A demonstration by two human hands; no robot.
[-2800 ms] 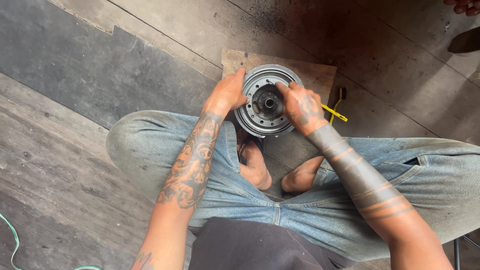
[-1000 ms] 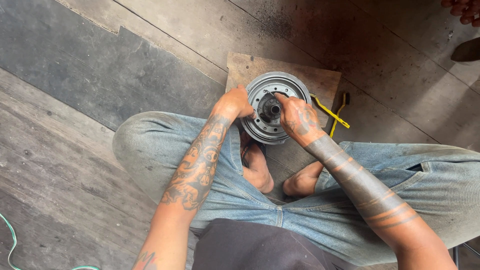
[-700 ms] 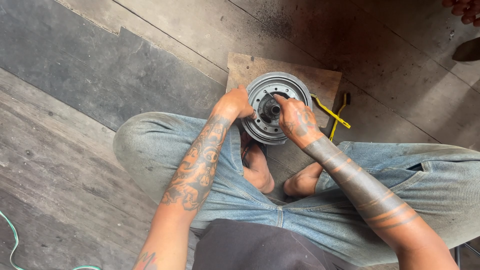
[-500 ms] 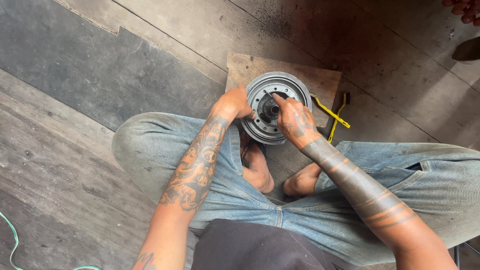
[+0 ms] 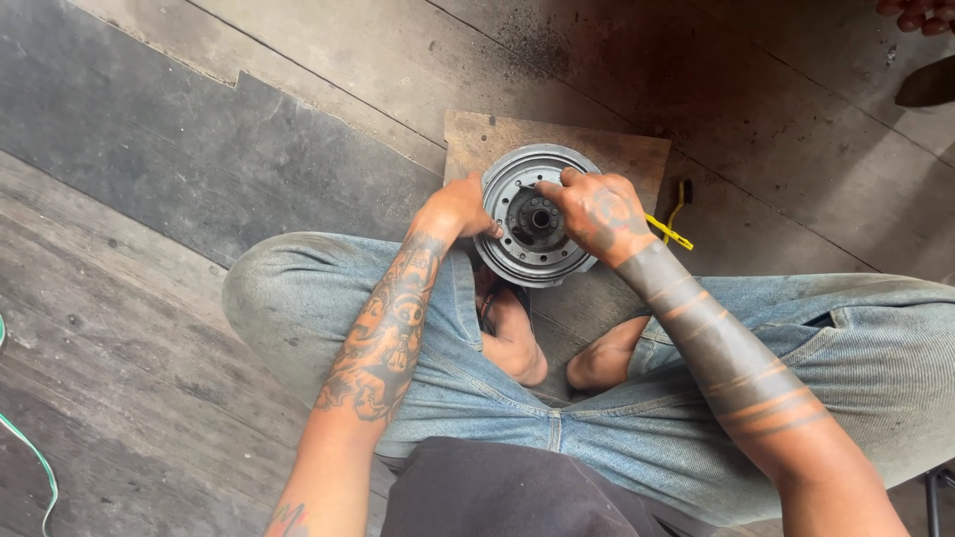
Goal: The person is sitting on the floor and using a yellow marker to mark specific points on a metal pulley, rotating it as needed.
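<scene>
On the wooden board (image 5: 607,149), both hands still grip the metal hub (image 5: 532,261), fingers shifted slightly.

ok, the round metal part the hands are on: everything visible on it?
The round metal part is a grey, worn disc with a grooved outer rim, a ring of small holes on its face and a dark central hub. It stands tilted on a wooden board before crossed legs. The left hand grips its rim; the right hand rests fingers on its face.
</scene>
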